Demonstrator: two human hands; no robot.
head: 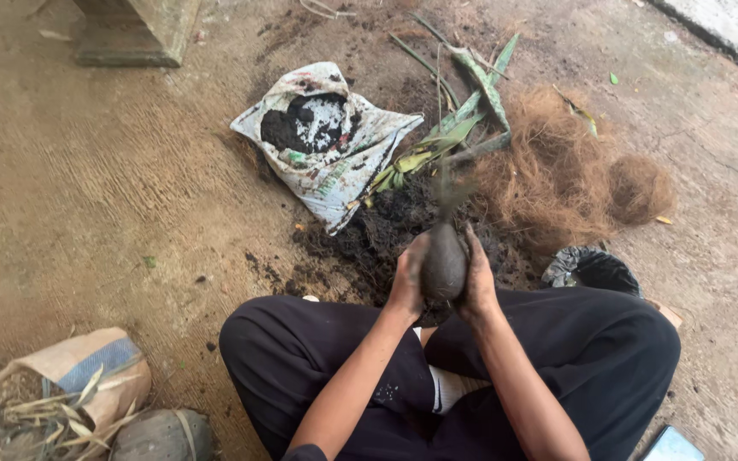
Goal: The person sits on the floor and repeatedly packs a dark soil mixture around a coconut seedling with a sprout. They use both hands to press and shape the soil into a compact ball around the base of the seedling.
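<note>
A smooth dark mud ball (444, 263) w/ a thin sprout is clasped betw. left hand (408, 277) & right hand (478, 277), above the lap. Loose soil (377, 235) lies just beyond; soil bag (326, 141) further, left; fibrous brown coir (557, 175) further, right. Bare concrete is open far left.

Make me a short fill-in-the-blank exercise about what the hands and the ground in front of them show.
1. The left hand and right hand press a dark ball of ____ between them.
2. The open white sack holds dark ____.
3. The brown fibre pile lies to the ____ of the sack.

Missing words: soil; soil; right
</note>
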